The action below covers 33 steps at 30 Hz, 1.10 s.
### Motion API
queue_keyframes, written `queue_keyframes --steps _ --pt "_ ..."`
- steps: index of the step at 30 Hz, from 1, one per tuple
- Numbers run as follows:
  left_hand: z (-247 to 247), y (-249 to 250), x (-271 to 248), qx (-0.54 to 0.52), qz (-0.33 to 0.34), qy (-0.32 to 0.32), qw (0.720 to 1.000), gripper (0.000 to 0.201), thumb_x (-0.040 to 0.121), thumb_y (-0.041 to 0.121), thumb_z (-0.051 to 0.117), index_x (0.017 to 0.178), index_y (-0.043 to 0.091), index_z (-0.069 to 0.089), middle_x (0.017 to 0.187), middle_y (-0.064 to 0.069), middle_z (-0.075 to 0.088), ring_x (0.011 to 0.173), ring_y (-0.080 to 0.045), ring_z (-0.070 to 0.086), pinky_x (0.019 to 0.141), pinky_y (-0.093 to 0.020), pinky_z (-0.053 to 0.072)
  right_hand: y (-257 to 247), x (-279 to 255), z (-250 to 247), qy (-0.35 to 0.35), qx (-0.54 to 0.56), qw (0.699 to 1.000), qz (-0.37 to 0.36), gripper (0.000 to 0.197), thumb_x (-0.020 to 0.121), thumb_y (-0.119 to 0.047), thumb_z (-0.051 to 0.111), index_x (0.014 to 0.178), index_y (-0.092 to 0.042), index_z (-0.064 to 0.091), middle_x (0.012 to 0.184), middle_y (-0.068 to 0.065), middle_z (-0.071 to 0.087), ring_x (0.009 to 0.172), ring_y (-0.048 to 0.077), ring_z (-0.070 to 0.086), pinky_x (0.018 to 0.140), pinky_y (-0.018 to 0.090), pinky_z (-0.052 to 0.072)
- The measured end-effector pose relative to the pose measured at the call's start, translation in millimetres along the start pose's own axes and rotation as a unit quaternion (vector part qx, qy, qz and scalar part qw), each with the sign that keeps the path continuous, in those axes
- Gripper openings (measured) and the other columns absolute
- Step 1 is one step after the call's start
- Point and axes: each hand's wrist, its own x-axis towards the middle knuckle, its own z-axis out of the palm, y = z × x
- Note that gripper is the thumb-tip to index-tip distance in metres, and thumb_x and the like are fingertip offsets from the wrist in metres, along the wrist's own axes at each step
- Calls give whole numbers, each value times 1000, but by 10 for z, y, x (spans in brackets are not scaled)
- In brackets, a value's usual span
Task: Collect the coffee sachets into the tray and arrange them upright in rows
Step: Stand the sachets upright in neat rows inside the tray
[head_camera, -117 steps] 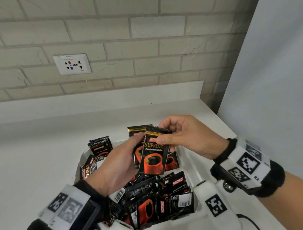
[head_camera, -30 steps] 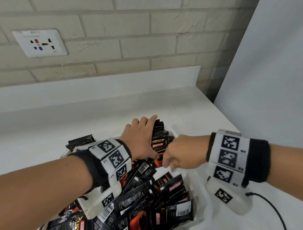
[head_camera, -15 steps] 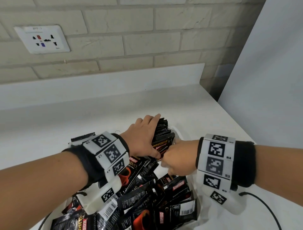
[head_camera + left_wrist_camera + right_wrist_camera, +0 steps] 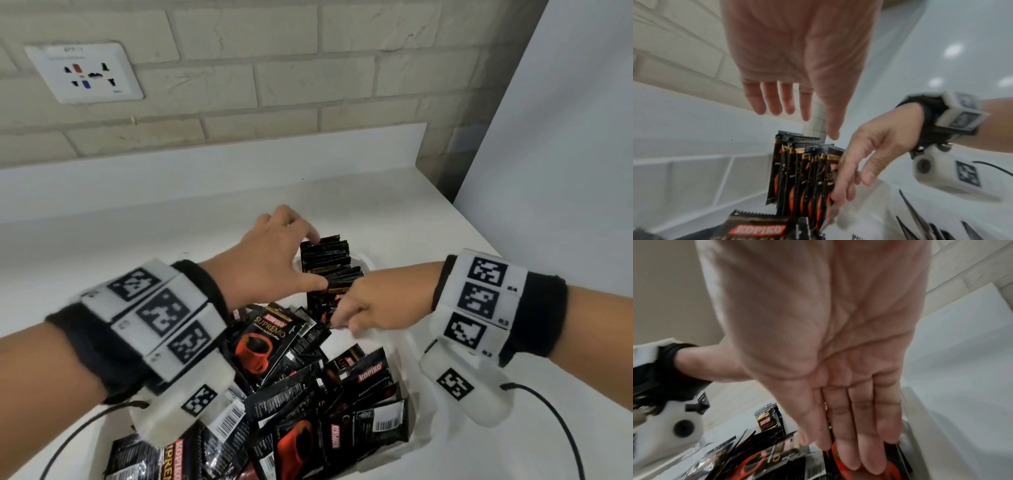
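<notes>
Row of upright black foil coffee sachets (image 4: 327, 263) standing on edge at the far end of the white plastic tray (image 4: 409, 346), long axes vertical; about 8 show in the left-wrist view, the exact count unclear. The right hand (image 4: 368, 310), fingers nearly straight, lies flat against the row's near face, holding nothing. The left hand (image 4: 274, 260) hovers just above and left of the row, fingers spread and relaxed, empty. A loose heap of sachets (image 4: 308, 404), well over 10, fills the tray's near part. Both hands are equally near.
</notes>
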Motion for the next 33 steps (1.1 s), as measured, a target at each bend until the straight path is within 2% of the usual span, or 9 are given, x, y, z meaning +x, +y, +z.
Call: queue_keyframes --steps 3,5,7,10,13,17,24,30,33 --pt "11 -83 -171 33 2 -108 994 31 87 40 59 115 29 52 106 15 42 108 -7 44 85 -18 34 39 39 -22 32 29 999 9 33 97 -18 42 128 -17 54 101 -6 55 88 9 49 78 21 38" --pt "99 -116 -244 85 -3 -207 975 42 90 41 55 128 26 49 121 10 47 114 -10 46 94 -22 38 43 59 -30 39 38 998 20 35 97 -18 43 131 -18 51 112 -4 59 94 7 51 84 18 37" --pt "194 -138 -264 134 17 -266 955 57 91 44 51 142 22 36 140 3 39 126 -15 38 106 -31 35 35 85 -34 37 43 998 28 35 97 -19 44 131 -18 51 120 -3 60 103 10 55 92 21 40" --pt "309 -153 -226 171 49 -293 939 68 93 50 43 149 19 19 153 0 22 137 -21 23 113 -39 26 35 139 -22 24 40 998 29 35 96 -19 45 130 -17 53 107 -4 61 103 19 59 95 33 45" --pt "413 -121 -180 202 40 -319 925 69 95 52 33 151 19 8 157 -2 13 141 -25 16 115 -44 20 52 174 -2 23 35 999 33 36 95 -21 46 131 -19 52 109 -2 62 102 20 59 94 35 46" --pt "479 -69 -161 186 16 -333 924 61 97 50 30 150 23 15 158 1 11 142 -25 15 116 -44 19 81 213 6 24 39 998 48 36 94 -21 48 130 -19 51 116 4 63 105 18 58 97 35 44" --pt "318 52 -234 105 15 -356 928 46 97 46 34 141 31 38 148 10 35 133 -14 35 113 -33 25 95 238 -7 38 47 997 41 32 94 -19 47 123 -13 58 114 2 66 105 18 60 96 34 46" --pt "173 35 -267 16 -2 -283 959 40 101 38 26 139 31 39 140 3 46 124 -13 47 107 -28 34 20 68 -34 5 94 995 39 30 95 -11 44 121 -12 58 117 5 64 105 17 61 97 34 46" --pt "135 38 -328 9 6 -251 968 40 101 37 28 140 30 38 139 5 48 121 -10 49 104 -23 36 -64 -118 -37 -19 88 995 29 35 97 -28 40 127 -17 54 129 -1 57 118 12 52 108 34 35"
